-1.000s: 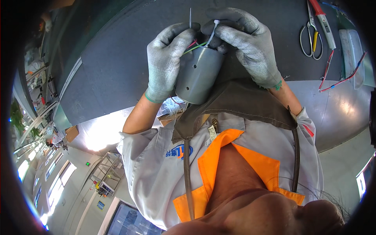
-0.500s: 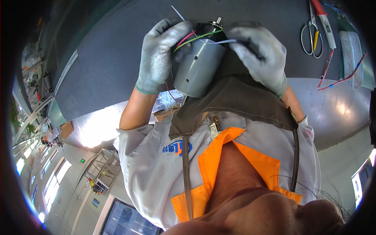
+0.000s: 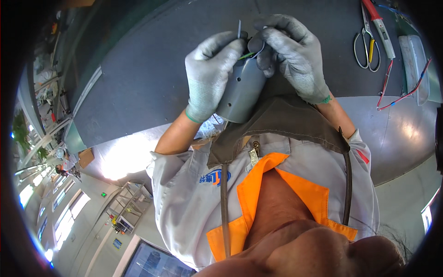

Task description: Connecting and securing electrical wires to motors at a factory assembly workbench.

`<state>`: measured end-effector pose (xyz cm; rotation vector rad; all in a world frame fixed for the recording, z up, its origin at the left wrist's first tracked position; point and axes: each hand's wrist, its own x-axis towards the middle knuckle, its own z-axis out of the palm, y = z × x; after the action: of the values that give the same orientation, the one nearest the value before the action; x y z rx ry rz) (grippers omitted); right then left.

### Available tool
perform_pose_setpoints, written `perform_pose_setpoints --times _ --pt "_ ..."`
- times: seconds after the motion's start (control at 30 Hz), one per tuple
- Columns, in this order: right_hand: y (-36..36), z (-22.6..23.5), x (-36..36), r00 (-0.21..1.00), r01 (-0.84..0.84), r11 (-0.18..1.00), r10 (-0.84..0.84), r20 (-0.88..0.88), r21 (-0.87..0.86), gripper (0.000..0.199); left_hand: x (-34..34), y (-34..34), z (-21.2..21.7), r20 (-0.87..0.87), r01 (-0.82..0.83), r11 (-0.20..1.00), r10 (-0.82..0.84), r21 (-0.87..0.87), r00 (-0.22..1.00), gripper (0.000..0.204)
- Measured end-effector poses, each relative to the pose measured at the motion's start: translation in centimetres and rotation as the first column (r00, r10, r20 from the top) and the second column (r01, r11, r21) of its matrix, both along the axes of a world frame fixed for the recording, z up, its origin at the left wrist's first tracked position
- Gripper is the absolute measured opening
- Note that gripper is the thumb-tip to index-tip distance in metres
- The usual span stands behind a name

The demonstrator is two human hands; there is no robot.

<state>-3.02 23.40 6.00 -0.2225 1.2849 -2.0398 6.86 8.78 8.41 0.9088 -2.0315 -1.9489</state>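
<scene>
A grey metal cylinder (image 3: 242,92) with small holes in its side stands tilted before me, shaped like a motor housing. My left hand (image 3: 210,69), in a grey-white glove, is at its upper left with thumb and finger pinched on a thin white strip like a cable tie (image 3: 239,28). Above the cylinder's top end, my gloved right hand (image 3: 297,57) pinches the strip's other part, which curves down by its fingers. A green-yellow wire (image 3: 247,56) shows between the hands. My fingers hide most of the cylinder's top.
On the dark table (image 3: 147,69), scissors (image 3: 367,46) lie at the far right beside a red-and-grey handled tool (image 3: 382,32). Red wires (image 3: 385,87) trail from there next to a clear plastic tray (image 3: 414,69). A brown apron (image 3: 281,120) lies against the cylinder.
Both hands have come closer together over the cylinder's top. My right hand has moved left and up to the white strip; the left hand and the cylinder have shifted slightly right.
</scene>
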Motion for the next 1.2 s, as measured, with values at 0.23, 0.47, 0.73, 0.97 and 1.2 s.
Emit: perform_pose_setpoints --times 0.23,0.47,0.73,0.97,1.2 --pt "-0.3 5.1 -0.5 0.99 -0.074 0.989 0.058 0.126 0.127 0.035 0.3 -0.4 -0.8 -0.065 0.081 0.975 -0.096 -0.206 0.993 0.021" --pt "0.0 1.5 -0.9 0.985 -0.105 0.993 0.111 -0.135 0.055 0.041 -0.1 -0.3 -0.5 -0.1 0.177 0.956 -0.205 -0.232 0.974 0.027" --pt "0.4 1.1 -1.5 0.976 -0.198 0.979 0.201 -0.085 0.046 0.042 -0.4 -0.3 -0.5 -0.096 0.135 0.97 -0.156 -0.203 0.983 0.019" --pt "0.0 0.7 -0.8 0.993 -0.038 0.998 0.031 -0.116 -0.053 0.043 -0.4 -0.7 -0.8 -0.092 0.149 0.951 -0.179 -0.273 0.979 0.019" --pt "0.6 1.5 -3.2 0.917 -0.35 0.919 0.376 -0.134 0.183 0.041 -0.7 -0.3 -0.6 -0.119 0.158 0.964 -0.187 -0.213 0.975 0.019"
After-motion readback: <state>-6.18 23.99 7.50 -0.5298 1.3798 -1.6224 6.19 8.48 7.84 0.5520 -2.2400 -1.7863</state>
